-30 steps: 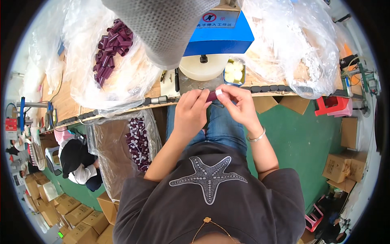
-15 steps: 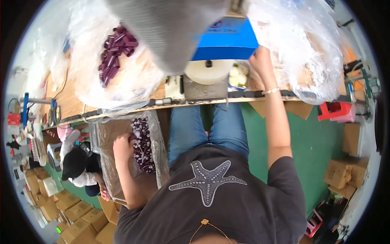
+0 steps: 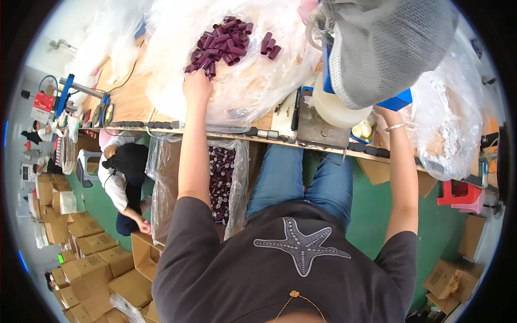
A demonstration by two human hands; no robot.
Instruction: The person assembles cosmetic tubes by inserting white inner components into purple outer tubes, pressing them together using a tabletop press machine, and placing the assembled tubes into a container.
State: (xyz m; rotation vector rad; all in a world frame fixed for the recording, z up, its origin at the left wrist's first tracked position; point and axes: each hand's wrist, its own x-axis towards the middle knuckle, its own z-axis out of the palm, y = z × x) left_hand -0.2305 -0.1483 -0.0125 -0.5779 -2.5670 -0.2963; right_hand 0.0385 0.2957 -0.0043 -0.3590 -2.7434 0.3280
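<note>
My left hand (image 3: 197,85) reaches over the bench to the near edge of a pile of purple tubes (image 3: 222,43) on a clear plastic sheet. Its fingers are curled against the tubes; whether one is between them is hidden. My right hand (image 3: 389,114) is at the right side of a bench machine, by its blue housing (image 3: 397,102); its fingers are hidden behind it. The machine has a round whitish part (image 3: 338,110) on a metal base (image 3: 318,128). Grey mesh fabric (image 3: 382,48) covers much of it. Below the bench, a plastic-lined box holds purple pieces with whitish ends (image 3: 222,183).
A small tray of pale pieces (image 3: 364,131) sits beside the machine. White parts (image 3: 448,121) lie in clear plastic at the right. Another person (image 3: 125,167) bends down at the left, near stacked cartons (image 3: 89,237). A red stool (image 3: 452,192) stands at the right.
My left hand has moved up from the lined box to the tube pile on the bench. The view has shifted, and my right hand stays by the machine.
</note>
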